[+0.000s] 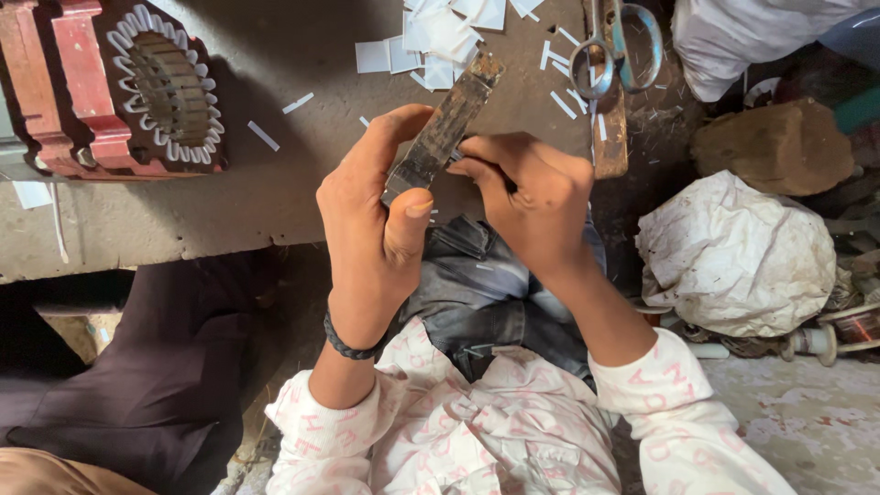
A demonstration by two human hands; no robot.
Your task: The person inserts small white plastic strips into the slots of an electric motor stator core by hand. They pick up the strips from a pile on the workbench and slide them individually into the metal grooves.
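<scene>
- The left hand [371,229] was clamped on a worn flat bar [446,124], thumb across its lower end and fingers behind it; the bar rose tilted up and to the right, above the worktop [275,183] edge and over the lap.
- The right hand [536,197] was pinched together at the bar's right edge, fingertips closed on something too small to make out.
- Doing this well probably meant keeping the bar steady in the left grip and letting only the right fingertips work, close against the edge.
- Both wrists were bent in toward each other and the hands nearly met; a dark band ringed the left wrist.
- White paper slips [440,37] lay scattered just beyond the bar's tip, with scissors [614,50] near them to the right.
- A red stator [137,87] lined with white slips stood well apart at the far left.
- A crumpled white bundle [733,252] sat to the right, off the worktop.
</scene>
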